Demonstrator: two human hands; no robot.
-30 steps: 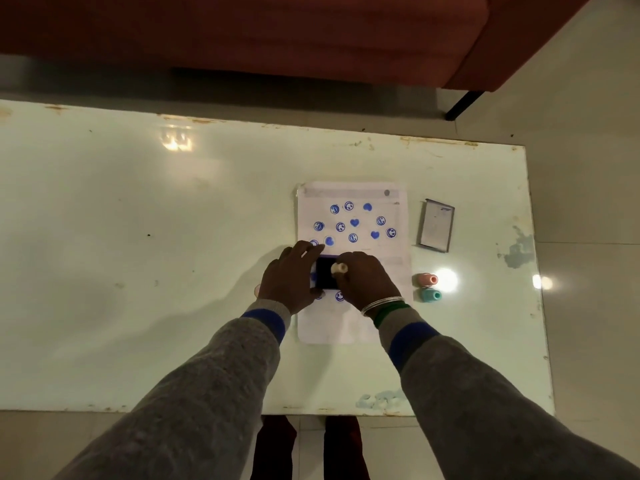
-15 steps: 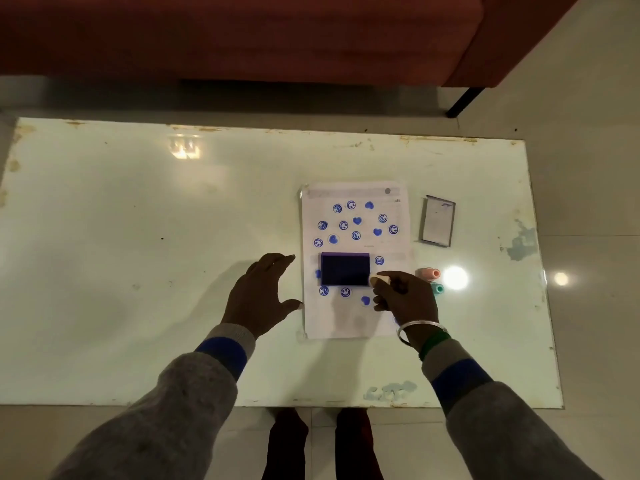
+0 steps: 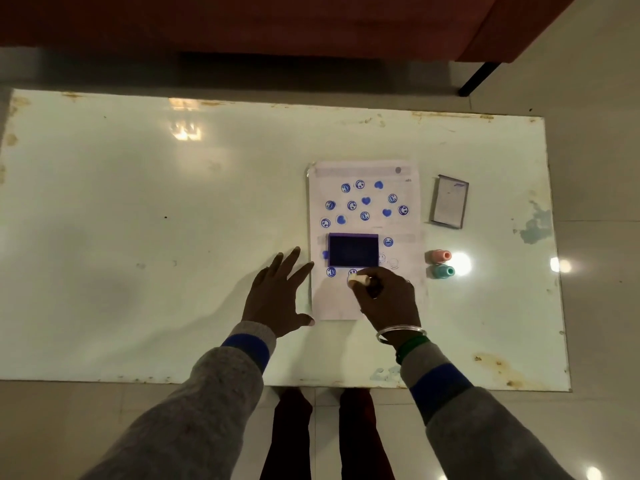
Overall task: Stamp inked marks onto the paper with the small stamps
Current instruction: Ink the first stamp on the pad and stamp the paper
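Note:
A white sheet of paper (image 3: 363,174) lies on the pale table (image 3: 138,237), covered with several blue smiley and heart marks. A dark blue ink pad (image 3: 353,250) rests on the paper's middle. My right hand (image 3: 388,299) grips a small cream stamp (image 3: 358,279) over the lower part of the paper, just below the pad. My left hand (image 3: 277,296) lies flat with fingers spread on the table at the paper's left edge. Two more small stamps, one pink (image 3: 439,256) and one teal (image 3: 443,271), lie on the table to the right of the paper.
The ink pad's lid (image 3: 449,201) lies right of the paper's top. A red sofa (image 3: 242,22) stands beyond the table's far edge, with a dark leg (image 3: 478,77) at the right. My legs show below the near edge.
My left hand left the ink pad and settled flat beside the paper. My right hand carried the cream stamp from the pad down and left onto the lower paper.

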